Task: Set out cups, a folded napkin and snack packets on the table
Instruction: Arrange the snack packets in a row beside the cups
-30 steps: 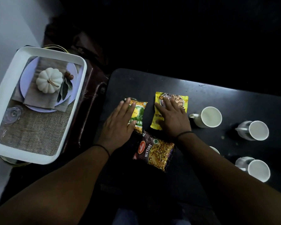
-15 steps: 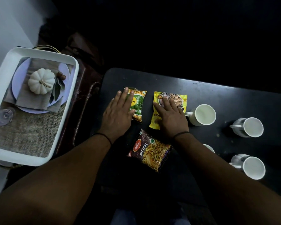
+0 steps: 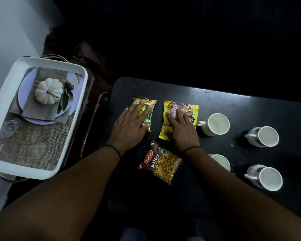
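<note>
While flat left hand (image 3: 131, 124) and right hand (image 3: 182, 132) cover two packets' print, right forearm half-hides one cup (image 3: 221, 162).

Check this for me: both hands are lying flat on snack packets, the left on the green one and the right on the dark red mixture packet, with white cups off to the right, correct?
Not quite. In the head view the right hand lies on the yellow packet, not the dark red mixture packet, which sits untouched nearer the person. The rest holds: the left hand lies flat on the green packet, and white cups stand to the right.
</note>
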